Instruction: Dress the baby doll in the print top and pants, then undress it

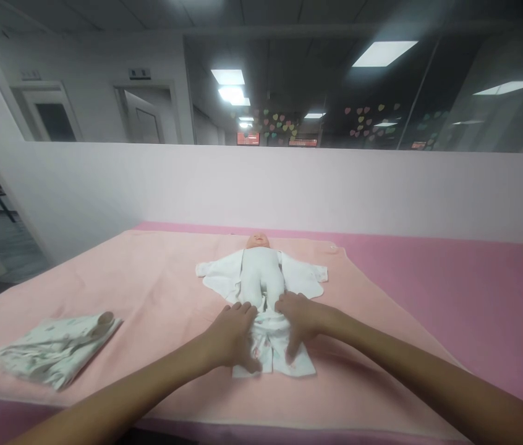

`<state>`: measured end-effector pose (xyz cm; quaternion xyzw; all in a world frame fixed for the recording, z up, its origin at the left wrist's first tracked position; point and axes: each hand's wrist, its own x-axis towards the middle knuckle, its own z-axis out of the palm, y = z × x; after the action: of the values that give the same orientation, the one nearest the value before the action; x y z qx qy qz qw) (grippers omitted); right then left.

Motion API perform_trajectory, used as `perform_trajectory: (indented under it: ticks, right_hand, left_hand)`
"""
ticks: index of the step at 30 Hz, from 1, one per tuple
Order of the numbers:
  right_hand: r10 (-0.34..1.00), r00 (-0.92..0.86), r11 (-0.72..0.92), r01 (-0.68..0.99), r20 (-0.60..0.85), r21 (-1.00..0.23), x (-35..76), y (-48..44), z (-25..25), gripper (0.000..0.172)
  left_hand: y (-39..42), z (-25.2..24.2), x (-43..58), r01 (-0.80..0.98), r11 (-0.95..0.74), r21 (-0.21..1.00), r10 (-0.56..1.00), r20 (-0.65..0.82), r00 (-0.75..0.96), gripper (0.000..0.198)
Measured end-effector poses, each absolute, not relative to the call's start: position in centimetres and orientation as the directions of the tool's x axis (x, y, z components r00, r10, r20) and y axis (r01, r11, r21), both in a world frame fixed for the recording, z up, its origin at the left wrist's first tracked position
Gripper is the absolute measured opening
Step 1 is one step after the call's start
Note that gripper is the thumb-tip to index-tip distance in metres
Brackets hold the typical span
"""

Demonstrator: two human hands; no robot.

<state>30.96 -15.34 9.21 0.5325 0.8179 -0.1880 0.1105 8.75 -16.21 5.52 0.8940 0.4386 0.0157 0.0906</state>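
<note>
A baby doll (260,267) lies on its back in the middle of a pale pink blanket (164,290), head pointing away from me. A white top (305,277) is spread open under its body. White trousers with a small print (273,355) cover its legs. My left hand (231,334) rests on the left trouser leg, thumb at the waistband, fingers laid along the cloth. My right hand (301,320) lies on the right trouser leg, fingers curled round the waistband edge. Whether the fingers grip the cloth or only press on it is not clear.
A folded white printed garment (57,349) lies on the blanket at the left, near the front edge. A darker pink cover (465,290) shows to the right of the blanket. A low white partition wall (289,185) stands behind the surface.
</note>
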Motion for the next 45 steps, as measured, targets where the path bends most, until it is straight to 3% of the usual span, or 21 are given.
perform_trajectory:
  ticks: [10,20,26,33,36,45]
  right_hand:
    - [0.825,-0.428,0.38,0.904,-0.37,-0.198,31.0,-16.9,9.8,0.069]
    - [0.811,-0.527,0.499,0.85,-0.255,-0.169,31.9,-17.7,7.2,0.043]
    - [0.828,-0.541,0.516,0.838,-0.145,-0.178,32.5,-19.1,5.5,0.043]
    - [0.855,-0.516,0.506,0.815,0.044,-0.281,33.1,-21.4,2.7,0.029]
    - [0.853,-0.499,0.519,0.786,0.15,-0.336,33.3,-22.4,1.5,0.014]
    - [0.848,-0.37,0.511,0.76,0.38,-0.4,33.4,-24.9,-1.8,0.038]
  left_hand:
    - [-17.1,4.7,8.3,0.733,-0.664,0.148,0.743,0.02,0.669,0.043]
    - [-18.5,4.1,7.9,0.703,-0.681,0.205,0.725,0.052,0.687,0.036]
    - [-19.2,3.7,7.6,0.691,-0.692,0.209,0.716,0.077,0.694,0.029]
    - [-20.4,2.6,7.2,0.644,-0.724,0.248,0.687,0.167,0.707,0.029]
    - [-20.9,1.7,7.1,0.628,-0.742,0.234,0.669,0.215,0.711,0.03]
    - [-21.8,-0.7,6.6,0.618,-0.765,0.181,0.635,0.372,0.678,0.048]
